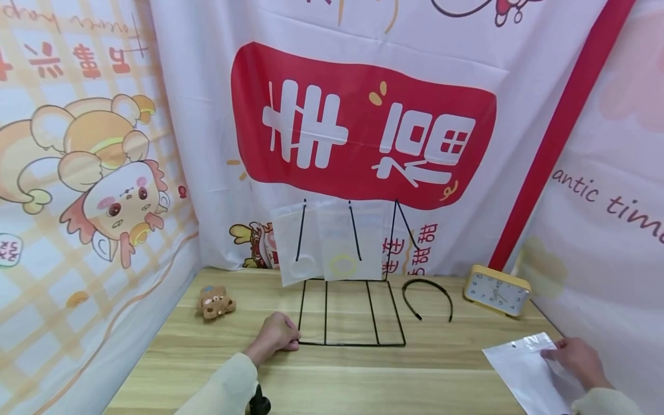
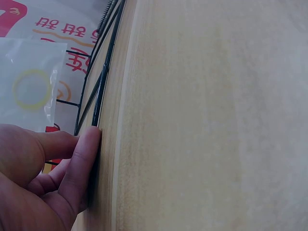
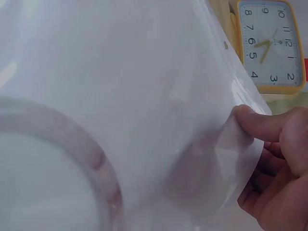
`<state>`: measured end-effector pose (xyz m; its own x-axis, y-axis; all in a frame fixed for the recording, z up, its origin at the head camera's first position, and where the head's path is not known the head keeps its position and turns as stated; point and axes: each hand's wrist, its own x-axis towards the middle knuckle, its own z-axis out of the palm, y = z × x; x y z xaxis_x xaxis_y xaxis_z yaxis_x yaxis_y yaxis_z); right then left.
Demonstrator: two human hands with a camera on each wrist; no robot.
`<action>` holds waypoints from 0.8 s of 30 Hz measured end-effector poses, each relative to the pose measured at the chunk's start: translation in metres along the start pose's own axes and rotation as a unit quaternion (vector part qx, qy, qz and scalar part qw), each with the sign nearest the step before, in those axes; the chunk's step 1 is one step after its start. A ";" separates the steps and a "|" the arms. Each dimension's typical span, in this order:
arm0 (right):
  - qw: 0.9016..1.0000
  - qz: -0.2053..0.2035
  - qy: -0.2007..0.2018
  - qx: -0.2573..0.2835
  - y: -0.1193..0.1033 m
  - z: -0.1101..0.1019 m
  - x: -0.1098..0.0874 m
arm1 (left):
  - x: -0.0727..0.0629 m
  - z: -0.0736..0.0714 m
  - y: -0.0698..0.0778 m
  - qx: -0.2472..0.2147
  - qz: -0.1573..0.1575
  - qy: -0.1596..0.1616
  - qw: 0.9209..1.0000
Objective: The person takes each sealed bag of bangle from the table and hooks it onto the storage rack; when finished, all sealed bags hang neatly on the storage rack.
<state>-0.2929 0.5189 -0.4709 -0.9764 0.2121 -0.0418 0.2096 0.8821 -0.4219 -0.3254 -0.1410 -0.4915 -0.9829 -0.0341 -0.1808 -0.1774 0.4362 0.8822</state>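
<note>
A black wire display rack stands on the wooden table, two translucent zip bags hanging from its prongs. The left hand grips the near left corner of the rack's base, thumb and fingers closed at the wire. One hung bag shows a pale ring; the other bag shows a yellow ring. Off to the right, the right hand pinches the edge of another translucent zip bag between thumb and fingers. A large pale ring shows in that bag.
A black headband lies right of the rack, and a yellow alarm clock stands behind the right hand. At the left lies a small brown plush bear. Printed cloths hang around the wooden table.
</note>
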 end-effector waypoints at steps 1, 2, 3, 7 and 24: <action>1.000 -0.007 -0.004 -0.002 0.000 -0.002 0.000 | 0.000 0.000 0.000 0.000 0.000 -0.001 1.000; 1.000 -0.015 -0.006 -0.006 0.000 -0.004 0.000 | 0.000 0.000 -0.001 0.000 0.000 -0.001 1.000; 1.000 -0.025 -0.005 -0.012 0.000 -0.006 0.001 | 0.001 0.000 -0.001 -0.001 0.000 -0.002 1.000; 0.998 -0.059 -0.007 -0.022 -0.008 -0.015 0.001 | 0.001 0.001 -0.001 -0.001 0.000 -0.003 1.000; 0.988 -0.139 -0.067 -0.006 -0.092 -0.042 -0.015 | 0.001 0.002 -0.002 0.002 0.001 0.010 1.000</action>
<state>-0.2951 0.4522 -0.3937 -0.9944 -0.0950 -0.0457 -0.0669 0.9037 -0.4230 -0.3261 -0.1405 -0.4940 -0.9842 -0.0510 -0.1697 -0.1746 0.4402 0.8807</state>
